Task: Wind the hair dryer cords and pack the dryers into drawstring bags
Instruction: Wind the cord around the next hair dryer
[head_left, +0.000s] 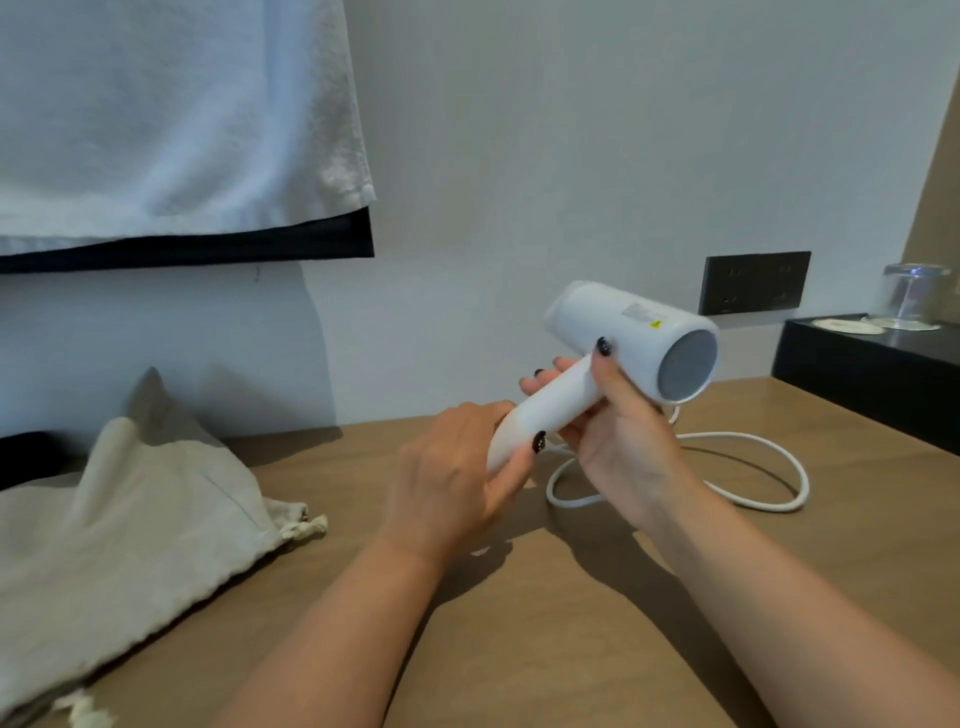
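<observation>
You have the white hair dryer lifted off the table, held in front of you a little right of centre. Its handle runs on a slant from low left, nearer you, up to the right and away, and the barrel sits at that upper end with its round grey end face turned toward your right. Your right hand wraps the upper part of the handle from underneath, thumb up against the barrel where it joins. Your left hand curls round the lower end of the handle, thumb laid across it. Both hands are grasping the dryer, so neither is free.

The white cord is what the next move turns on: it lies unwound in a loose loop on the wooden table, beyond and to the right of your hands, just below the barrel. Where it leaves the handle is hidden behind your hands, and I cannot see the plug. Your right hand is plainly the nearer one to that loop, so I would judge it the one to let go and gather cord while the left keeps the handle.

The beige drawstring bag lies slumped at your left, well apart from the dryer, its tasselled string ends toward you.

Further out, a white towel hangs on the wall at upper left, a dark socket plate sits on the wall at right, and an upturned glass stands on a black shelf beside it
</observation>
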